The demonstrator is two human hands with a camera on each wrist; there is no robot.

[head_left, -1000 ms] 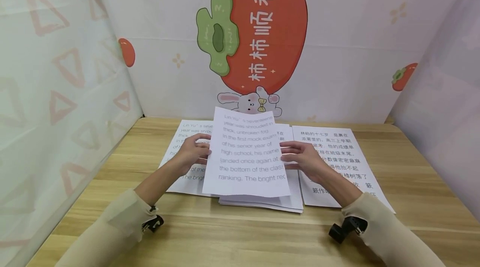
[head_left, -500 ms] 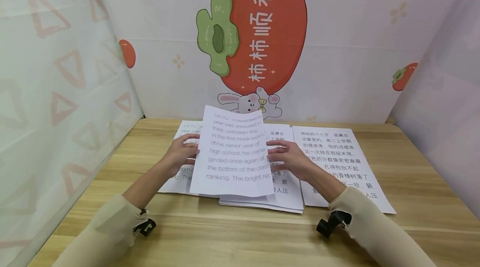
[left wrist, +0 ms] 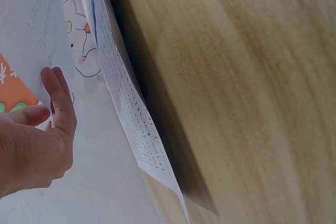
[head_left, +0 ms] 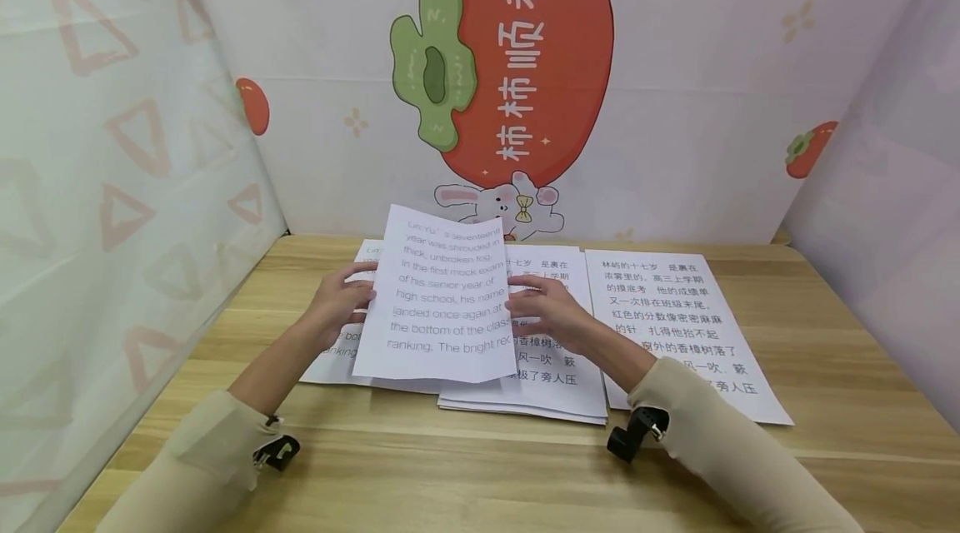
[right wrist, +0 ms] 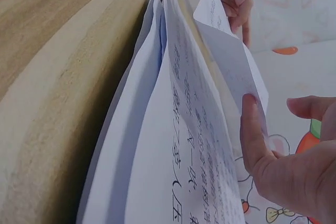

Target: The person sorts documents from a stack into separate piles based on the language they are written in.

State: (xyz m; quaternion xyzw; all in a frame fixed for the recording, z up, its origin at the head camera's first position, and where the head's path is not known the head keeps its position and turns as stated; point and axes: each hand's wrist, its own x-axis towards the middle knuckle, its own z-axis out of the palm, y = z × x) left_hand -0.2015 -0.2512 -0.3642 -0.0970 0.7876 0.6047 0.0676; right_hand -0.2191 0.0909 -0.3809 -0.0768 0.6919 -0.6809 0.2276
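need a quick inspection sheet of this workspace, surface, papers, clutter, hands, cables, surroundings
surface: wood-grain table
job's things: raised English sheet; left sheet partly behind it, also English; middle stack and right sheet on the table, Chinese text
clutter: nothing seen
hands: left hand and right hand at the raised sheet's side edges, grip partly hidden; black device on each wrist
cables: nothing seen
surroundings: white backdrop with persimmon print and rabbit print
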